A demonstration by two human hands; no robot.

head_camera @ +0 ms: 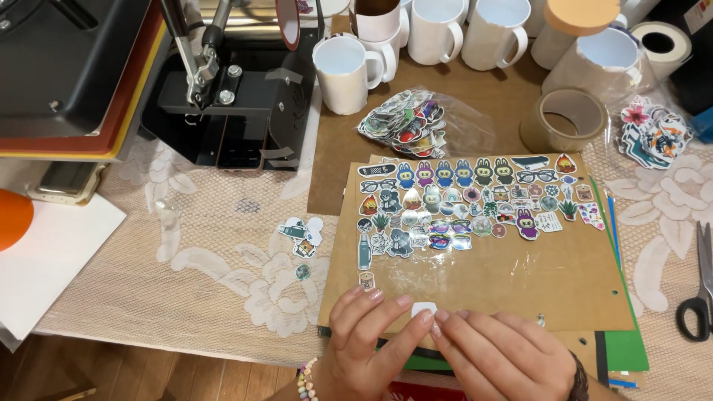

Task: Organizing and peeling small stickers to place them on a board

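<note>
Your left hand (371, 338) and right hand (499, 355) pinch a small white paper-backed sticker (424, 309) between closed fingertips, at the near edge of the brown cardboard sheet (490, 278). Above it on the sheet lie rows of colourful stickers (464, 204). A slip could crease or tear it; a brushing wrist could scatter those rows.

A small white rounded-square paper sticker (424, 309) showed its blank side, lying flat at the near edge of the brown cardboard sheet (520, 278), pinched between fingertips from left and right.
</note>
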